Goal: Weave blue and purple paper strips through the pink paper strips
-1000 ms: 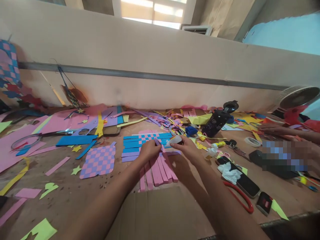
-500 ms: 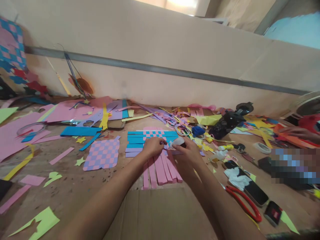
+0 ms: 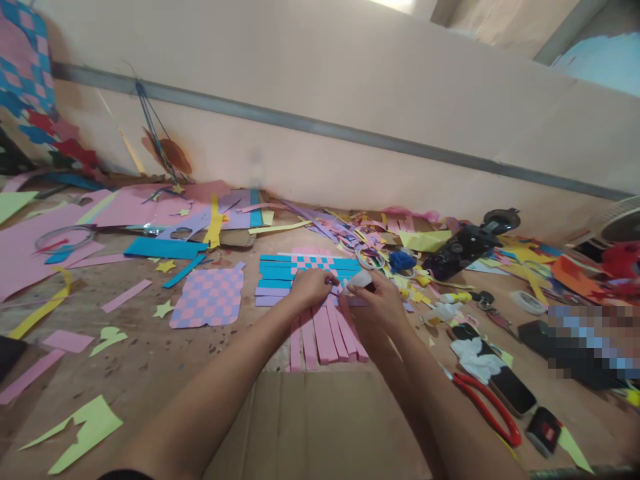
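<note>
A woven paper mat (image 3: pixel 313 261) of pink, blue and purple strips lies in the middle, its loose pink strips (image 3: pixel 327 337) spread toward me. My left hand (image 3: pixel 315 288) rests over the weave, finger and thumb pinched at a paper strip. Close beside it, my right hand (image 3: pixel 383 299) grips a small white translucent bottle (image 3: pixel 359 283), its tip pointing toward the left fingers. The contact point between bottle and strip is too small to make out. Cardboard (image 3: pixel 320 420) lies under my forearms.
A finished pink-and-purple woven piece (image 3: pixel 207 297) lies to the left. Paper scraps (image 3: pixel 345 230) heap along the wall. On the right are a black bottle (image 3: pixel 457 247), a tape roll (image 3: pixel 529 303), a phone (image 3: pixel 515 387) and red-handled pliers (image 3: pixel 487 407).
The camera view has tilted and shifted slightly. Both hands keep nearly the same place over the mat, the right still gripping the white bottle. A person's hand at the far right is no longer visible.
</note>
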`<state>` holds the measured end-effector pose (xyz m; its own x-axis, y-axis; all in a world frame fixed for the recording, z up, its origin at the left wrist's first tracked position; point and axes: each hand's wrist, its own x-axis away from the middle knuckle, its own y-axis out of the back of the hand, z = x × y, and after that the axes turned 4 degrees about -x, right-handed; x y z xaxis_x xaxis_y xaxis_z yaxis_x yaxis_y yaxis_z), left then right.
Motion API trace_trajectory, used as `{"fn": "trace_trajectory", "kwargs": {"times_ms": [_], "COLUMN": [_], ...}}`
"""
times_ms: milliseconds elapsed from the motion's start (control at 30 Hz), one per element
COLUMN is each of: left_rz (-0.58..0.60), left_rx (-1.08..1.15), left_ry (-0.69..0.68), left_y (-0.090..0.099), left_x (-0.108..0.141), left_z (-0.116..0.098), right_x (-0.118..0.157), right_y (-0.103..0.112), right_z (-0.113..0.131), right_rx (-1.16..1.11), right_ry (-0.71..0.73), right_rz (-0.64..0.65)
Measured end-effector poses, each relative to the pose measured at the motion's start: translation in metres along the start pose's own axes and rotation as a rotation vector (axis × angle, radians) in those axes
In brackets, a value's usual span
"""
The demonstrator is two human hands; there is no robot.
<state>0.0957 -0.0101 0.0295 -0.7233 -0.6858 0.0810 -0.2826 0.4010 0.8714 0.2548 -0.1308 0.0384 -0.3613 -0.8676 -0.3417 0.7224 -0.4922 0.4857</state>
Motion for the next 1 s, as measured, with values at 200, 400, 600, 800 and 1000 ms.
{"fn": "trace_trajectory", "kwargs": {"times_ms": [200, 400, 600, 800, 1000], "left_rz": [0.002, 0.003, 0.01, 0.011, 0.018], "left_rx": [0.034, 0.014, 0.002, 0.015, 0.018], "left_ry": [0.012, 0.011, 0.013, 0.013, 0.013], "left_y": [-0.0002, 0.0033, 0.0077, 0.0074, 0.0082], "left_x": [-0.0009, 0.0027, 0.0055, 0.005, 0.0052], "left_z": [0.0002, -0.0025, -0.0048, -0.0043, -0.0053], "right_x": [0.001, 0.0003, -0.0001, 0.0, 0.0009], "right_y": [-0.0032, -0.0036, -0.0038, -0.005, -0.0072], "right_z": [-0.0005, -0.0003, 0.0026, 0.002, 0.0027], "right_rx": [0.001, -0.001, -0.004, -0.005, 0.002], "right_ry": [-0.01, 0.0, 0.003, 0.009, 0.002], "right_rz": [-0.003, -0.006, 0.003, -0.01, -0.026]}}
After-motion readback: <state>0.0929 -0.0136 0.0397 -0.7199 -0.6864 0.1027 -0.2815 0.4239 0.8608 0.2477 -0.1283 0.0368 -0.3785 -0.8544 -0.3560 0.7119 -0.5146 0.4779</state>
